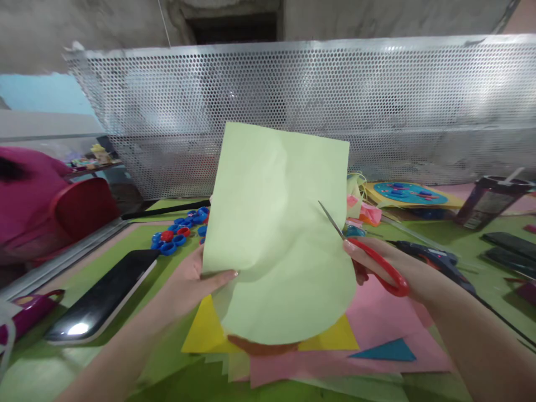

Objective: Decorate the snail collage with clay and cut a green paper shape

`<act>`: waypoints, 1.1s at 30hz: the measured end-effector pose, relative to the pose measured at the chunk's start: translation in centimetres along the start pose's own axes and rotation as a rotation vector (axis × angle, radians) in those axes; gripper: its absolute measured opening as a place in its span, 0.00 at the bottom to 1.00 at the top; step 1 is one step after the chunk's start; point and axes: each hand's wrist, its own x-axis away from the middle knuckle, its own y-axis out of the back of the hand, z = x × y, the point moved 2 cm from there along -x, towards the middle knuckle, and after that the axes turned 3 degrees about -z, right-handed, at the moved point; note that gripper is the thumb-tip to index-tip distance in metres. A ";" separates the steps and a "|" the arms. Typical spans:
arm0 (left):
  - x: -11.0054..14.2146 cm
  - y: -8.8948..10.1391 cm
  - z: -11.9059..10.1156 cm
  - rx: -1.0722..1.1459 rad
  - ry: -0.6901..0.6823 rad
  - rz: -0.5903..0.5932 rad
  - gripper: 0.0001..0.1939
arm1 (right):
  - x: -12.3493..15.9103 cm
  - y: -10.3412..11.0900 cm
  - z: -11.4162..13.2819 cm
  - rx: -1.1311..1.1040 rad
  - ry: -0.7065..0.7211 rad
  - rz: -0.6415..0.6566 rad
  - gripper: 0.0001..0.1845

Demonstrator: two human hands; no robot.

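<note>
A pale green sheet of paper [276,223] stands raised before me, its lower edge cut in a rounded curve and its upper corners square. My left hand [209,273] grips it at the left edge, thumb in front and the fingers hidden behind. In my right hand [368,257] is a pair of red-handled scissors [391,279], held at the sheet's right side. One pointed blade [330,219] lies across the front of the paper. Below are yellow paper [205,329], pink paper [393,324] and a blue scrap [387,350].
A phone [104,293] and several blue and red bottle caps [167,241] lie at left. To the right are a glue gun [435,257], a dark cup with a straw [492,201] and a blue paper disc [408,193]. A perforated metal panel [167,100] rises behind the table.
</note>
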 end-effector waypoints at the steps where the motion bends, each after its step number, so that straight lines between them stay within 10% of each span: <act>1: 0.0 0.0 0.0 -0.015 -0.006 0.003 0.29 | 0.1 0.1 0.1 0.020 0.021 -0.004 0.28; 11: -0.1 -0.2 -0.4 -0.047 -0.046 -0.001 0.29 | -0.8 0.1 -1.2 -0.083 -0.200 0.036 0.29; 23: 0.8 -0.4 -0.5 -0.096 -0.058 0.030 0.30 | -0.5 0.5 -0.9 -0.061 -0.034 0.095 0.28; 29: 0.5 -0.6 -1.5 0.159 0.048 -0.005 0.27 | -1.1 0.1 -1.1 -0.170 -0.160 0.045 0.26; 33: -0.1 -0.9 -0.8 0.571 0.211 -0.091 0.14 | -1.1 -0.8 -0.5 -0.145 0.020 -0.112 0.22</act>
